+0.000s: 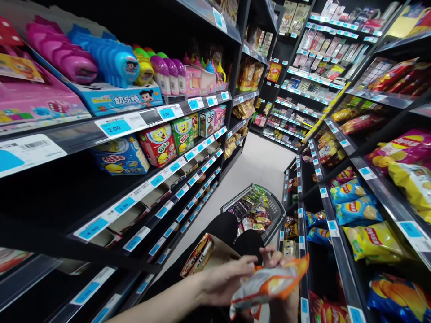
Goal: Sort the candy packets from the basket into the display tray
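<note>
An orange and silver-white snack bag (269, 283) is held low in front of me, slightly blurred. My left hand (224, 278) grips it from the left, its fingertips partly hidden behind the bag. On the far side, my right hand (274, 256) has curled fingers against the bag, which covers much of the palm. Just left of my hands, an open cardboard box (215, 251) with printed sides rests by my dark-clothed legs. Beyond my knees, a grey shopping basket (276, 211) stands on the floor, filled with many small packaged snacks.
Toys and small boxed snacks fill parts of the left shelf (131, 215), close to my left arm. Chip bags (358, 211) line the right shelf. The pale floor (266, 154) of the narrow aisle runs to a back shelf (313, 76) of small goods.
</note>
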`<state>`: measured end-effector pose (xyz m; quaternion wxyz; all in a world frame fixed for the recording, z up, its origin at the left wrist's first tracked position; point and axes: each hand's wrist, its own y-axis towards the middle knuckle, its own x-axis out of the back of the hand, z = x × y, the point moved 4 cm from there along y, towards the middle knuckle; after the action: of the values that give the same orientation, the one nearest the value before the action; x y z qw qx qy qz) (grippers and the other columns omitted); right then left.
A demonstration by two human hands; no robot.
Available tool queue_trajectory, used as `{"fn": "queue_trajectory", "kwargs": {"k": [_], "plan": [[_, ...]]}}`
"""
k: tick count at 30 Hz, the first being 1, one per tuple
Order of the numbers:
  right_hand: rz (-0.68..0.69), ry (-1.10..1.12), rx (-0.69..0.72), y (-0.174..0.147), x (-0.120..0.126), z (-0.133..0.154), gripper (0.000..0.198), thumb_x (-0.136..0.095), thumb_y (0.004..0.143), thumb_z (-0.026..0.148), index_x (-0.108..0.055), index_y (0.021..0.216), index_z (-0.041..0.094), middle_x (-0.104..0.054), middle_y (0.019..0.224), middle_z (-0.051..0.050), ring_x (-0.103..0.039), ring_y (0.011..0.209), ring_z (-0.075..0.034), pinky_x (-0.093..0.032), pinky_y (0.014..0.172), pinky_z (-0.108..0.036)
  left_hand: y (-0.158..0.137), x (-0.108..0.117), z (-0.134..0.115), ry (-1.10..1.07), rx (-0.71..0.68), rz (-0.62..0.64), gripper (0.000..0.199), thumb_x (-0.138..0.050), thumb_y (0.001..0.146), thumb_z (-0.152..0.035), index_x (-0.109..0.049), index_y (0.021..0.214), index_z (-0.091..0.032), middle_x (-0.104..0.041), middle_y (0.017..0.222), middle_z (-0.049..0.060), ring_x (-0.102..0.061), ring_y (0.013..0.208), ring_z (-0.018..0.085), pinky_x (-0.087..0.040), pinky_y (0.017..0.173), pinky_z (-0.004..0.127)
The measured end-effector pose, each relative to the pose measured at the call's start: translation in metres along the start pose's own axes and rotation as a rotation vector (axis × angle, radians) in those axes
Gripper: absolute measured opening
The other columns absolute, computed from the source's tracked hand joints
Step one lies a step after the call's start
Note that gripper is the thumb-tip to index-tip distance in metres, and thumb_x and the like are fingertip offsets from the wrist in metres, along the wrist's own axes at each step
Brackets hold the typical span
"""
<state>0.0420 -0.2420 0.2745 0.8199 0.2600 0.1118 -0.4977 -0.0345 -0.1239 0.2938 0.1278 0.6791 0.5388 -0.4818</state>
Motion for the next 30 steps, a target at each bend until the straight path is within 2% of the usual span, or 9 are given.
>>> {"fn": "queue_trajectory", "kwargs": {"k": [2,5,11,15,18,21,24,27,30], "plan": [[0.168,-0.037,0.046,0.005,-0.008,0.006,0.011,-0.071,0.069,0.040,-0.065,0.069,0.032,-0.065,0.062,0.001,-0.062,0.081,-0.020,-0.049,0.076,-0.038,0.001,-0.005,0.010,-0.098,0.098,0.102,0.044,-0.075,0.061,-0.031,-0.058,0.098,-0.013,-0.060,0.096,0.006,-0.058,0.085,0.015,-0.042,0.081,0.026],[0.295,-0.158,0.030,0.007,-0.011,0.017,0.006,-0.074,0.066,0.036,-0.070,0.068,0.032,-0.066,0.061,-0.001,-0.062,0.075,-0.022,-0.048,0.075,-0.042,0.001,-0.003,0.006,-0.062,0.100,0.084,0.039,-0.077,0.057,-0.018,-0.060,0.091,-0.010,-0.060,0.085,0.004,-0.058,0.075,0.012,-0.042,0.074,0.021],[0.048,-0.393,0.245,0.002,-0.007,0.060,0.006,-0.067,0.075,0.036,-0.071,0.078,0.033,-0.066,0.065,-0.001,-0.063,0.066,-0.021,-0.051,0.069,-0.044,-0.005,0.008,-0.013,-0.041,0.074,0.031,0.051,-0.071,0.067,-0.029,-0.052,0.113,-0.018,-0.061,0.094,0.003,-0.059,0.073,0.014,-0.044,0.071,0.027],[-0.130,-0.947,0.514,-0.016,-0.022,0.071,0.020,-0.060,0.081,0.027,-0.070,0.097,0.034,-0.071,0.081,-0.003,-0.065,0.078,-0.022,-0.050,0.071,-0.036,-0.004,0.002,-0.008,-0.269,-0.092,0.016,0.050,-0.055,0.076,-0.054,-0.054,0.105,-0.013,-0.062,0.102,0.012,-0.060,0.094,0.023,-0.040,0.088,0.039],[-0.048,-1.350,0.756,-0.035,-0.052,0.057,0.029,-0.050,0.087,0.018,-0.066,0.109,0.028,-0.072,0.089,-0.002,-0.065,0.085,-0.021,-0.046,0.085,-0.035,-0.003,-0.003,-0.004,-0.347,-0.172,0.046,0.053,-0.052,0.077,-0.053,-0.056,0.106,-0.009,-0.065,0.098,0.015,-0.061,0.093,0.026,-0.042,0.085,0.039],[0.142,-1.450,0.863,-0.047,-0.070,0.045,0.031,-0.051,0.086,0.011,-0.065,0.110,0.025,-0.073,0.089,-0.002,-0.065,0.088,-0.021,-0.041,0.094,-0.039,-0.003,0.000,-0.010,-0.290,-0.225,-0.011,0.035,-0.065,0.070,-0.027,-0.061,0.098,-0.006,-0.069,0.086,0.013,-0.065,0.080,0.022,-0.045,0.076,0.030],[0.069,-1.184,0.640,-0.042,-0.052,0.054,0.034,-0.065,0.078,0.031,-0.063,0.112,0.028,-0.071,0.095,-0.006,-0.062,0.096,-0.028,-0.042,0.093,-0.047,-0.009,0.001,-0.024,-0.168,-0.300,-0.046,0.034,-0.066,0.060,-0.005,-0.064,0.094,-0.007,-0.070,0.081,0.010,-0.066,0.072,0.020,-0.047,0.071,0.028],[-0.026,-0.814,0.308,-0.031,-0.025,0.062,0.064,-0.058,0.077,0.052,-0.042,0.133,0.025,-0.064,0.106,-0.014,-0.064,0.092,-0.030,-0.051,0.076,-0.046,-0.015,-0.004,-0.035,-0.100,-0.345,0.010,0.036,-0.069,0.060,-0.005,-0.064,0.095,-0.008,-0.070,0.083,0.011,-0.066,0.073,0.021,-0.048,0.070,0.029],[-0.035,-0.464,-0.005,-0.026,-0.016,0.056,0.075,-0.053,0.079,0.054,-0.021,0.141,0.028,-0.065,0.097,-0.011,-0.068,0.077,-0.024,-0.054,0.065,-0.039,-0.018,-0.007,-0.039,-0.071,-0.346,0.076,0.045,-0.072,0.059,-0.007,-0.062,0.103,-0.009,-0.070,0.085,0.011,-0.066,0.076,0.021,-0.049,0.071,0.029]]}}
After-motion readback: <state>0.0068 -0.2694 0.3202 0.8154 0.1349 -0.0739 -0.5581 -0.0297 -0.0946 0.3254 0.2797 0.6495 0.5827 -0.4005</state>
